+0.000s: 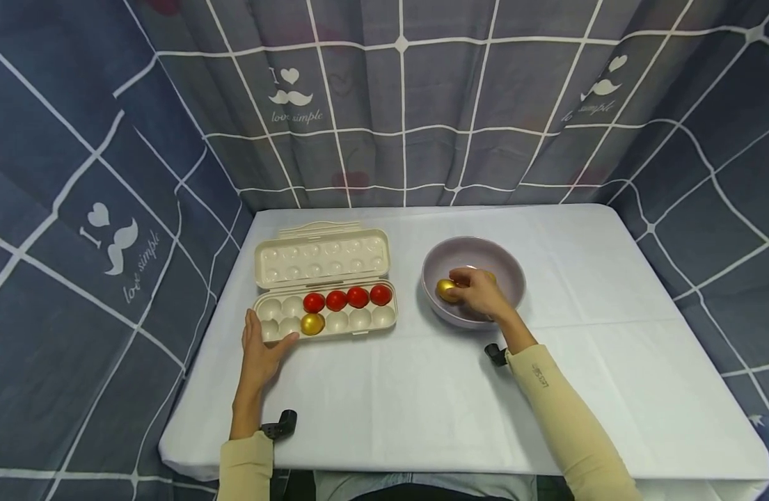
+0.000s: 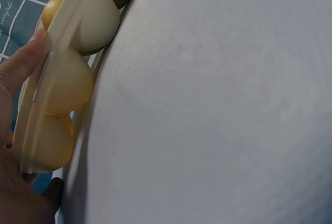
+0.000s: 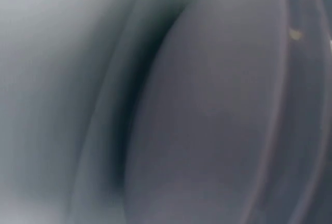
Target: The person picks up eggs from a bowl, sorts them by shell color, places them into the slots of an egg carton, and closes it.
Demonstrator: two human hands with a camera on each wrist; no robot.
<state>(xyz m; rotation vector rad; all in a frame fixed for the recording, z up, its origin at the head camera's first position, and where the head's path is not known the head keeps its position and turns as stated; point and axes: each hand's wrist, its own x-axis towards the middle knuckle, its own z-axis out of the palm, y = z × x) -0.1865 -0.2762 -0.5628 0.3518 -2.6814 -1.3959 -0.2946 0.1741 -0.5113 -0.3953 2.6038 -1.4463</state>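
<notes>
A cream egg box (image 1: 324, 332) lies with its lid (image 1: 324, 259) laid back. Several red eggs (image 1: 336, 300) fill part of its far row, and one gold egg (image 1: 312, 323) sits in the near row. My left hand (image 1: 263, 351) holds the box's left end, thumb along the front edge; the left wrist view shows the thumb (image 2: 26, 60) on the rim. Over the mauve bowl (image 1: 512, 275), my right hand (image 1: 481, 292) pinches a gold egg (image 1: 447, 290) between thumb and fingers. That hand partly hides the bowl's inside. In the right wrist view only the bowl's outer wall (image 3: 207, 105) shows clearly.
A white cloth (image 1: 422, 396) covers the table, whose front edge lies close to my body. Dark checked curtains (image 1: 371, 104) surround the back and sides. Behind my right hand, more gold (image 1: 491, 276) shows in the bowl.
</notes>
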